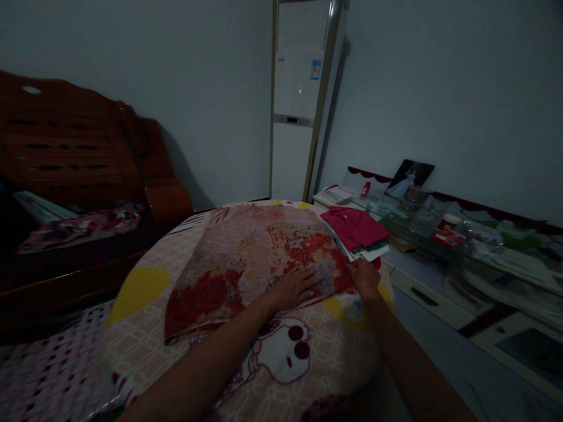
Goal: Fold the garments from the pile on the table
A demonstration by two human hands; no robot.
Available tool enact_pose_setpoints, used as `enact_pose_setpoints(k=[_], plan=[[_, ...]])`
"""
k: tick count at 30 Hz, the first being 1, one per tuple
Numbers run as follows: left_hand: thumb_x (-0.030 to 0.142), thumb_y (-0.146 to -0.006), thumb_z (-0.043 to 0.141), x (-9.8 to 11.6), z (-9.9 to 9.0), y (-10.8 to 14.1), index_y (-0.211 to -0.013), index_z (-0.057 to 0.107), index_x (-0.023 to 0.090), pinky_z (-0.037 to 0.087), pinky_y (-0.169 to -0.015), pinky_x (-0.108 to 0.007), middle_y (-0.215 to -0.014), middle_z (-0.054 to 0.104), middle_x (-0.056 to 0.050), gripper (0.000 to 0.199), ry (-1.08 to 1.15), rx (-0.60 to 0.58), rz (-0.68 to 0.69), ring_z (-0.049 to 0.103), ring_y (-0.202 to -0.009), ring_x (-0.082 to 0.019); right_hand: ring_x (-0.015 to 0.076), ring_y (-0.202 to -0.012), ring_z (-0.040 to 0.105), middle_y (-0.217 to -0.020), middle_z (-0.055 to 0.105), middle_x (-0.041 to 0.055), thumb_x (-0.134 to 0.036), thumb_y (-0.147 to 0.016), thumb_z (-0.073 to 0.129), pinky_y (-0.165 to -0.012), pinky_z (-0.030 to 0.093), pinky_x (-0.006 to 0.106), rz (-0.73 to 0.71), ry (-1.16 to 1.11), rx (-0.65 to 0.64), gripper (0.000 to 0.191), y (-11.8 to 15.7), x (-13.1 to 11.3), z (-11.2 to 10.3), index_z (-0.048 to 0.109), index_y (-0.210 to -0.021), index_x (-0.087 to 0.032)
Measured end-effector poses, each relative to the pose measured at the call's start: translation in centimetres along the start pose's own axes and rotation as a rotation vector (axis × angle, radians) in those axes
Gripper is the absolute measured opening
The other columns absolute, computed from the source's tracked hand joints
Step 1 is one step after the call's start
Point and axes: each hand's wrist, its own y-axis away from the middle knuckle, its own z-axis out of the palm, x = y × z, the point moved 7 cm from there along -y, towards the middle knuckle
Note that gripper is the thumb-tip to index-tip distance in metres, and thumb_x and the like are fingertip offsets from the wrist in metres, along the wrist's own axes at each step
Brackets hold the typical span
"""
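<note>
Head view: pressing the patterned garment, spread out unfolded, with open left hand; pinching its edge with right hand, near already folded clothes.

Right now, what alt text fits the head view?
Two bare hands work on a red-and-pink patterned garment spread on a round, cloth-covered table: the left hand flat on it, the right at its edge beside folded clothes.

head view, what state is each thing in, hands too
patterned cloth, spread out, slightly wrinkled
left hand, open, palm down on the cloth
right hand, fingers curled at the cloth's right edge
folded clothes, stacked, pink one on top
drawer, closed
picture, leaning back
</note>
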Motion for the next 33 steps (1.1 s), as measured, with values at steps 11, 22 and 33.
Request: enact_pose_setpoints(k=[11,22,33], plan=[[0.043,-0.101,0.036,0.0,-0.1,0.1,-0.146,0.044,0.024,0.027,-0.117,-0.048,-0.155,0.038,-0.012,0.050,0.016,-0.013,-0.008,0.036,-0.143,-0.026,0.0264,-0.095,0.070,-0.100,0.072,0.0166,-0.028,-0.098,0.042,-0.079,0.048,0.033,-0.085,0.096,0.069,0.030,1.0,-0.4,0.0,0.068,-0.102,-0.013],[0.046,-0.101,0.035,-0.1,0.2,0.5,-0.146,0.044,0.032,0.025,-0.117,-0.049,-0.157,0.035,-0.010,0.048,-0.007,-0.002,0.025,0.032,-0.145,-0.027,0.0265,-0.097,0.068,-0.105,0.071,0.0182,-0.023,-0.096,0.043,-0.076,0.046,0.032,0.062,0.102,0.024,0.029,0.4,1.9,0.1,0.068,-0.105,-0.013],[0.048,-0.100,0.035,0.3,0.5,0.5,-0.144,0.047,0.033,0.022,-0.117,-0.053,-0.155,0.040,-0.008,0.048,-0.006,-0.014,0.011,0.030,-0.145,-0.028,0.0217,-0.100,0.060,-0.103,0.067,0.0113,-0.015,-0.094,0.040,-0.087,0.043,0.030,-0.555,-0.018,0.021,0.028,3.6,-7.3,0.3,0.067,-0.101,-0.016]])
